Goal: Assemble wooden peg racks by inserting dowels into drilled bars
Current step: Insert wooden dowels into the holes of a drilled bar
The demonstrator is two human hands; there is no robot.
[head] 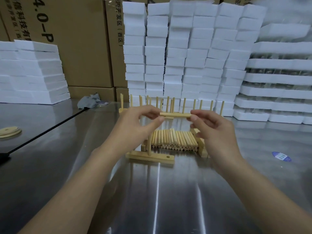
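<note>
A pale wooden dowel (175, 114) lies level in the air between my two hands. My left hand (135, 125) pinches its left end, and my right hand (214, 130) pinches its right end. Below them a drilled wooden bar (152, 157) lies on the steel table with one dowel (149, 144) standing upright in it and an empty hole near its right end. Behind the bar is a pile of loose dowels (175, 140) lying side by side. Finished peg racks (168, 105) with several upright pegs stand farther back.
Stacks of white foam blocks (185, 53) rise behind the racks and at the left (32, 73). Cardboard boxes (81, 41) stand at the back. A grey rag (91, 102), round wooden discs (9, 131), a black cable (50, 130) and a blue sticker (281, 156) lie on the table.
</note>
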